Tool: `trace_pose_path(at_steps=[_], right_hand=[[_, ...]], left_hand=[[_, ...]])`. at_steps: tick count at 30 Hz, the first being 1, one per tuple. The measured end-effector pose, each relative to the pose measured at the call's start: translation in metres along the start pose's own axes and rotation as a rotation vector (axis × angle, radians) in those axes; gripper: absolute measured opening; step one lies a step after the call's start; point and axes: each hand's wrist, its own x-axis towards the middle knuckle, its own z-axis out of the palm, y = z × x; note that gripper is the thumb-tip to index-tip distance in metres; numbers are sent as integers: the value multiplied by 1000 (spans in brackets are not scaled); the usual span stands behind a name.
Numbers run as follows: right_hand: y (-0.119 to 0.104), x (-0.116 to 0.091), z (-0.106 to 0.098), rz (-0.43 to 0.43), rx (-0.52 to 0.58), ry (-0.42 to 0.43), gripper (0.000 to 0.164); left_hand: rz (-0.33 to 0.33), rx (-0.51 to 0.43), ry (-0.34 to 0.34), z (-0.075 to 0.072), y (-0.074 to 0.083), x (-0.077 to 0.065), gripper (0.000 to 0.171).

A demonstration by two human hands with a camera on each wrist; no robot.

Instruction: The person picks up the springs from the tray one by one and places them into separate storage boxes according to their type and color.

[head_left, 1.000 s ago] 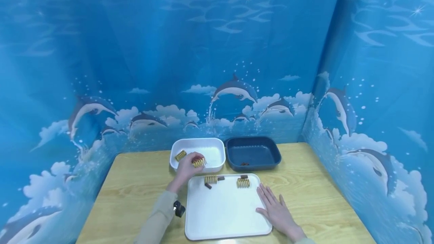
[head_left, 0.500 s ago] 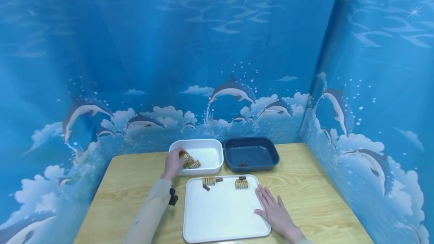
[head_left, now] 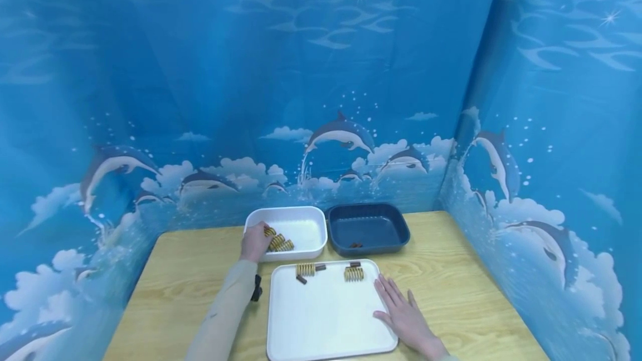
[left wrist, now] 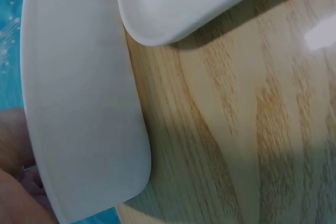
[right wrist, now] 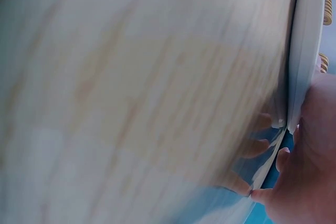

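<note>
My left hand reaches over the left end of the white bin. Its thumb and fingers pinch a gold coil spring, partly covered by the hand. More gold springs lie beside it in the bin. In the left wrist view the bin's outer wall hides most of the left hand. My right hand lies with fingers straight on the right edge of the white tray. Toward the tray's back sit two gold springs, one left and one right.
Small dark brown cylinders lie near the tray's springs: one left, one at centre, one right. A dark blue bin with small brown pieces adjoins the white bin. Blue curtains hang behind the wooden table.
My left hand has moved from the bin's front middle to its left end. The gold spring it held has joined the springs in the bin. My right hand stays on the tray edge.
</note>
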Motion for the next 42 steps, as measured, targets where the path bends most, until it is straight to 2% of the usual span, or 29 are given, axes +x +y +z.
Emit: trace_pose_path(at_steps=[7, 9, 11, 16, 19, 23, 29, 35, 39, 42], right_hand=[[-3, 3, -2, 50, -6, -76, 70], [-2, 3, -2, 49, 0, -79, 70], [-2, 3, -3, 45, -1, -76, 70], [-1, 2, -3, 24, -10, -45, 70], [1, 0, -1, 7, 9, -4, 69], [3, -2, 2, -3, 30, 8, 70], [0, 0, 0, 10, 36, -9, 70], [-3, 2, -6, 50, 18, -75, 69], [-2, 1, -4, 27, 28, -38, 69], [-1, -1, -1, -2, 52, 9, 70]], left_hand=[[49, 74, 0, 9, -7, 8, 20], [56, 62, -3, 9, -6, 7, 21], [76, 24, 7, 8, -4, 6, 22], [190, -143, 23, 2, 1, 2, 18], [247, -240, -13, -1, 5, -3, 19], [294, -346, -56, -4, 10, -15, 20], [365, -398, -99, 1, 11, -38, 19], [396, -415, -202, 15, 6, -62, 20], [438, -400, -248, 27, 1, -74, 20], [467, -372, -250, 34, -2, -80, 19]])
